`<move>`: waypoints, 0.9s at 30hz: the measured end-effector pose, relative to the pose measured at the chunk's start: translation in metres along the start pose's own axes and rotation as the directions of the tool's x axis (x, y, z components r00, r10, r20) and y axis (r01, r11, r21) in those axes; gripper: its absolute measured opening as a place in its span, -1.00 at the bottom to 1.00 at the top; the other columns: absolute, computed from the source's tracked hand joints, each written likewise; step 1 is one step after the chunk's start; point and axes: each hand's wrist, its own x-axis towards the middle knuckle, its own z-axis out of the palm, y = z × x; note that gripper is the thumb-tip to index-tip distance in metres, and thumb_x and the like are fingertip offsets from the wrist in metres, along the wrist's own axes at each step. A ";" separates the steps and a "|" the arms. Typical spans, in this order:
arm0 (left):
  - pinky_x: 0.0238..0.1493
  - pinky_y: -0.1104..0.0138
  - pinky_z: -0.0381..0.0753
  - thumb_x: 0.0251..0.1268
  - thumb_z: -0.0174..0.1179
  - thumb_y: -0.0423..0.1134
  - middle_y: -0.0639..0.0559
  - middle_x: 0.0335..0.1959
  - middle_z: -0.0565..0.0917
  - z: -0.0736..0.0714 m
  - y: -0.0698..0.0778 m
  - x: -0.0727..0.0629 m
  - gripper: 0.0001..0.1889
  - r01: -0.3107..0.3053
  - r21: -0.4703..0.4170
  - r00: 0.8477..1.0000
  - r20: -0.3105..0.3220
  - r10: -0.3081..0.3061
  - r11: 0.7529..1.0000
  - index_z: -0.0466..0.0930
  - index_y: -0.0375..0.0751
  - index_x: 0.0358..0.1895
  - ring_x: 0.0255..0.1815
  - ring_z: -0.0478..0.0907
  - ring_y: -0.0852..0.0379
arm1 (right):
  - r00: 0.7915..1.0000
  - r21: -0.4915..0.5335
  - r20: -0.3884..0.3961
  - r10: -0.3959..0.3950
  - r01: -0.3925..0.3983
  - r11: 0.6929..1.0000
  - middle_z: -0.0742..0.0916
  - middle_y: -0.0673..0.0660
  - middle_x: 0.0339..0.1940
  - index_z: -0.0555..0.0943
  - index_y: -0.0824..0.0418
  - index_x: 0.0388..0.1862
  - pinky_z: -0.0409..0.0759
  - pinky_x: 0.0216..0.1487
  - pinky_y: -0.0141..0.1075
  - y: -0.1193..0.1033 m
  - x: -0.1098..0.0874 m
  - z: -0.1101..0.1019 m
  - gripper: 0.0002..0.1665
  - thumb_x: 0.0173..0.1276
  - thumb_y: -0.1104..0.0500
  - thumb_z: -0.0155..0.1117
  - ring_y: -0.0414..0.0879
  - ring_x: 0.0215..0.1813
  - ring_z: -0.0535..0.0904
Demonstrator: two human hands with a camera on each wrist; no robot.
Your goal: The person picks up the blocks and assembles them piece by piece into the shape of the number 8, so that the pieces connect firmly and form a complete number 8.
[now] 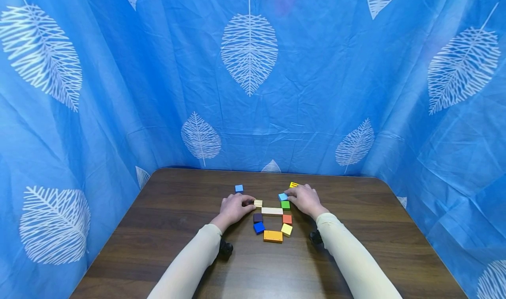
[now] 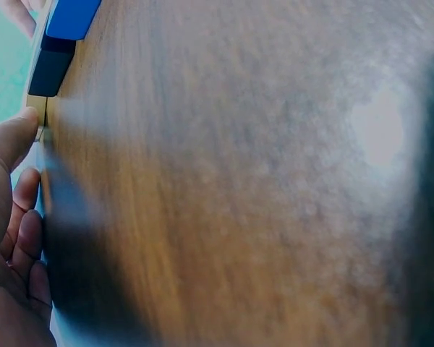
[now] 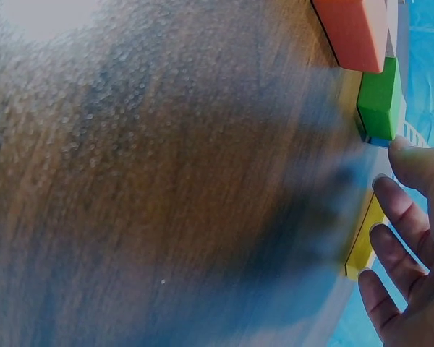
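Observation:
My left hand (image 1: 234, 209) pinches a small natural-wood block (image 1: 258, 203) at the upper left corner of a ring of coloured blocks. In the left wrist view its thumb (image 2: 18, 134) touches that block's end. My right hand (image 1: 305, 199) holds a light blue block (image 1: 282, 197) between thumb and finger, just behind a green block (image 1: 285, 205). Its other fingers (image 3: 394, 256) are spread loosely near a yellow block (image 3: 363, 242) in the right wrist view. A cream plank (image 1: 272, 211) lies between the two sides.
Below the plank, a dark block (image 1: 258, 218) and a blue block (image 1: 258, 228) line the left side. Red-orange (image 1: 287, 219) and yellow (image 1: 287, 230) blocks line the right. An orange block (image 1: 273, 236) closes the front. Another blue block (image 1: 239, 188) stands farther back on the brown table (image 1: 166, 220).

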 end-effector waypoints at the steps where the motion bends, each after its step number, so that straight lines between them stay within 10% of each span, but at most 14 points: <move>1: -0.06 0.12 0.31 0.40 0.31 0.10 0.19 -0.22 0.63 0.000 0.000 0.000 -0.63 0.001 0.001 1.000 0.000 -0.001 1.000 0.73 0.12 0.17 -0.18 0.41 0.09 | 1.000 -0.001 -0.001 -0.002 0.002 1.000 0.76 0.10 0.10 0.76 0.02 0.16 0.42 0.09 0.08 0.000 0.000 0.000 -0.67 0.45 0.10 0.38 0.09 0.06 0.48; 27: -0.04 0.10 0.30 0.40 0.31 0.09 0.17 -0.17 0.67 -0.002 0.001 -0.001 -0.64 0.002 -0.025 1.000 0.003 -0.002 1.000 0.73 0.12 0.17 -0.13 0.43 0.08 | 1.000 -0.028 0.005 -0.013 0.013 1.000 0.78 0.06 0.09 0.75 -0.04 0.17 0.41 0.09 0.10 0.003 0.001 0.001 -0.68 0.48 0.06 0.35 0.13 0.10 0.49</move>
